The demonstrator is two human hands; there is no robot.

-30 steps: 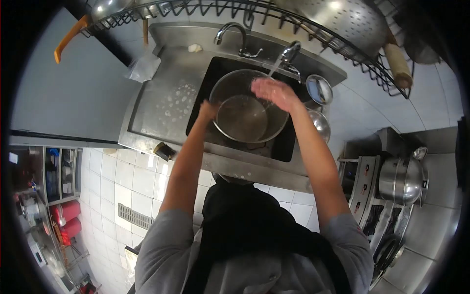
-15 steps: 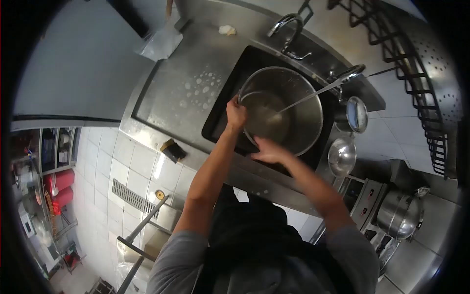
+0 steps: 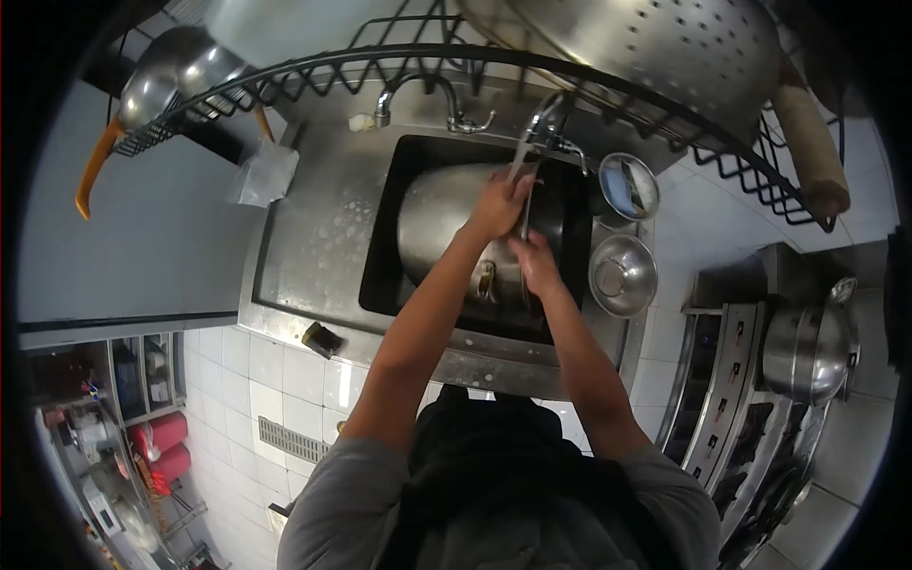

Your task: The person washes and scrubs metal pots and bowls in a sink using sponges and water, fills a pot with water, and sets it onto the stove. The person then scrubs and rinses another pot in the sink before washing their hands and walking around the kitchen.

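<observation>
A large steel stockpot (image 3: 435,220) lies tipped on its side in the dark sink basin (image 3: 377,278), its mouth turned to the right. One loop handle (image 3: 487,281) shows on the near side of its wall. My left hand (image 3: 503,203) is closed at the upper part of the rim. Lower on the same rim, my right hand (image 3: 538,264) has its fingers closed round the edge. From the right-hand faucet (image 3: 545,122), water runs down beside my left hand. The inside of the pot is mostly hidden from view.
Overhead hangs a black wire rack (image 3: 570,68) with a perforated steel colander (image 3: 665,43) and a rolling pin (image 3: 807,142). Right of the sink stand a steel bowl (image 3: 623,275) and a container with a blue item (image 3: 628,187). A dark block (image 3: 321,340) sits at the counter's front edge.
The pot has gone from upright with water in it to tipped on its side, mouth to the right. Both hands moved with its rim. The view shifted, bringing the rack overhead.
</observation>
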